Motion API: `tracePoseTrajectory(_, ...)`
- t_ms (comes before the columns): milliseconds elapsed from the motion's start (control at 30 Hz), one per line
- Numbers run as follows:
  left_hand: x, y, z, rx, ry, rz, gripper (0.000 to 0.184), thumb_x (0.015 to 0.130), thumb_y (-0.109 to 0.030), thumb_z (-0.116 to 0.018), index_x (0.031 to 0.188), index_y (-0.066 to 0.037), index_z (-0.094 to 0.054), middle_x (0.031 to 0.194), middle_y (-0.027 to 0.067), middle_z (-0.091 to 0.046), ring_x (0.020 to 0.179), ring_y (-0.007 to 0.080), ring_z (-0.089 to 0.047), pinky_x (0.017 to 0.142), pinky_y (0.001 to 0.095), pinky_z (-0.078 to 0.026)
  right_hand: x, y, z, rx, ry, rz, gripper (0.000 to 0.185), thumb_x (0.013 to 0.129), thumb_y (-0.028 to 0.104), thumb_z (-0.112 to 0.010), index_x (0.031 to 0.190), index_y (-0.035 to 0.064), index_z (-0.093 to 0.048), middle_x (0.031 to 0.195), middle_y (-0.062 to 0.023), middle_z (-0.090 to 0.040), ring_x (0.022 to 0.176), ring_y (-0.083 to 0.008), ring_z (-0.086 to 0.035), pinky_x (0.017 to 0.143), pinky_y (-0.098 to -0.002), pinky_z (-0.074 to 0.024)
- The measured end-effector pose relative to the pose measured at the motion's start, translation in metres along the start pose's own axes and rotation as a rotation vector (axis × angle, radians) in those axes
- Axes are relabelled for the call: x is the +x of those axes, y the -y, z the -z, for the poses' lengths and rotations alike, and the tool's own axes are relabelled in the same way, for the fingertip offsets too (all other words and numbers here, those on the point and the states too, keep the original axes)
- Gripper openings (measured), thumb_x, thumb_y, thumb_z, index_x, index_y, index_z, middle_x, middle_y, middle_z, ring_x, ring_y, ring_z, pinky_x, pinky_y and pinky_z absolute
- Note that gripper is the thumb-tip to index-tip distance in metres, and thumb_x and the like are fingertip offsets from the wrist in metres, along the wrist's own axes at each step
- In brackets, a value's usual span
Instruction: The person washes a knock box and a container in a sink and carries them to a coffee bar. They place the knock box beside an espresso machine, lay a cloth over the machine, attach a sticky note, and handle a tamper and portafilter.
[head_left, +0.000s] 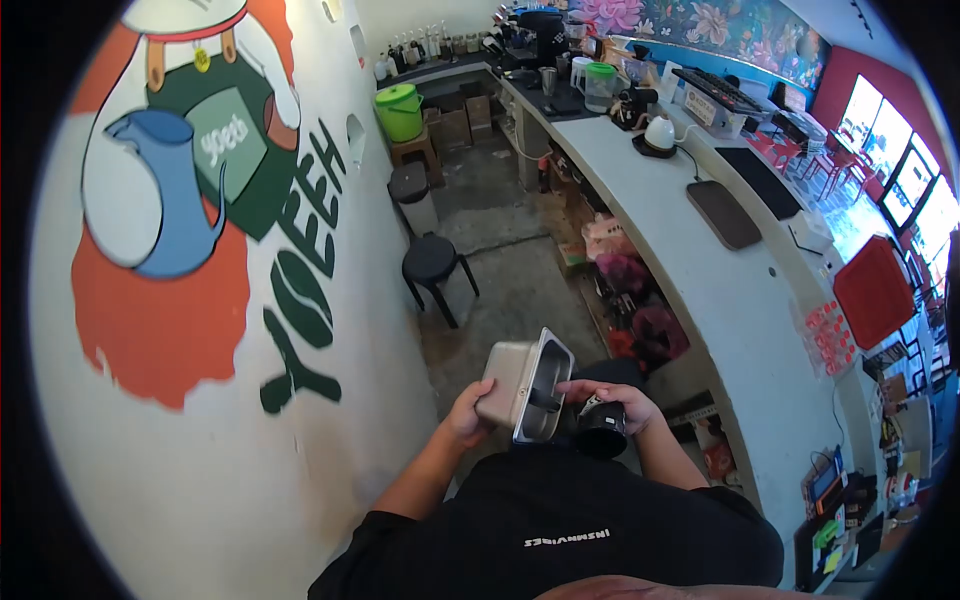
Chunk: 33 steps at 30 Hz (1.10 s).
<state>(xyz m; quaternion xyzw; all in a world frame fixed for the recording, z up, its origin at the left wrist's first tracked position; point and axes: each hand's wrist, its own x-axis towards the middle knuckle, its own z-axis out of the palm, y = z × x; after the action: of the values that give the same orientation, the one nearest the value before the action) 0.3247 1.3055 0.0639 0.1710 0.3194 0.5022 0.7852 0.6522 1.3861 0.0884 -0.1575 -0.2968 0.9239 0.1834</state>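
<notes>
in front of the black shirt (560, 520), low in the head view, a steel pan (508, 372) is held on its side by the left hand (466, 412), open mouth turned toward the right hand (628, 398). the pan's outer wall is gripped by the left fingers: the thumb is laid along the side, the rest are partly hidden under the base, so their spread cannot be told. a black container (602, 434), roughly cylindrical, is clasped in the right hand just beside the pan, with the right fingers bent over its upper part. one right finger is stretched to the pan's mouth; whether the rim is touched cannot be told. a dark strip (543, 400) is seen within the pan, near that fingertip; it cannot be identified. both items are held off the tabletop (690, 290), which is set along the right side. a brown tray (723, 214) and a white kettle (660, 132) are carried on it. beyond the hands, a black stool (434, 262) is stood on the floor (510, 275), and a green bucket (399, 112) is placed farther back, near the painted wall (370, 330).
</notes>
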Motion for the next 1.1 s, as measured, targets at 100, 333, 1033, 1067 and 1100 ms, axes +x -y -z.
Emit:
tracePoseTrajectory(100,0.046,-0.061,0.000,-0.026,-0.040,0.013,0.071,0.101,-0.054,-0.062,0.150,-0.003,-0.057,0.141,0.0152,-0.069,0.131,0.0310,-0.067,0.118,0.0503,-0.047,0.059,0.055,0.016,-0.054,-0.008,-0.005,0.080,0.099,0.040,-0.070,0.159,-0.0069,-0.049,0.137,-0.0147,-0.064,0.119,-0.0201,-0.068,0.104,-0.0349,-0.0530)
tracePoseTrajectory(333,0.142,-0.172,0.032,-0.150,-0.018,-0.075,0.064,0.104,-0.052,-0.060,0.147,-0.004,-0.060,0.138,0.0133,-0.071,0.127,0.0303,-0.068,0.116,0.0491,-0.049,0.212,0.184,0.048,-0.323,0.035,-0.099,0.056,0.105,0.033,-0.067,0.144,-0.0068,-0.066,0.141,-0.0156,-0.070,0.123,-0.0209,-0.067,0.110,-0.0355,-0.0486)
tracePoseTrajectory(1033,0.656,-0.478,0.088,0.773,0.192,0.022,0.088,0.104,-0.050,-0.069,0.167,-0.001,-0.033,0.156,0.0165,-0.059,0.141,0.0262,-0.058,0.119,0.0376,-0.044,0.490,0.504,0.260,-0.476,-0.435,-0.081,0.048,0.102,0.024,-0.067,0.141,-0.0041,-0.070,0.124,-0.0092,-0.077,0.109,-0.0141,-0.070,0.101,-0.0296,-0.0513)
tracePoseTrajectory(1067,0.687,-0.481,0.095,1.011,0.218,-0.082,0.101,0.100,-0.052,-0.076,0.169,0.004,-0.028,0.158,0.0183,-0.058,0.144,0.0284,-0.057,0.120,0.0379,-0.044,0.501,0.523,0.274,-0.515,-0.452,-0.057,0.045,0.103,0.023,-0.067,0.140,-0.0031,-0.072,0.124,-0.0092,-0.078,0.111,-0.0146,-0.069,0.101,-0.0303,-0.0510)
tracePoseTrajectory(1100,0.711,-0.490,0.096,1.033,0.211,-0.058,0.095,0.094,-0.033,-0.077,0.169,0.001,-0.029,0.153,0.0177,-0.060,0.139,0.0284,-0.060,0.115,0.0368,-0.047,0.512,0.539,0.284,-0.550,-0.469,-0.039,0.043,0.104,0.022,-0.067,0.138,-0.0022,-0.073,0.123,-0.0093,-0.078,0.112,-0.0150,-0.069,0.102,-0.0309,-0.0507)
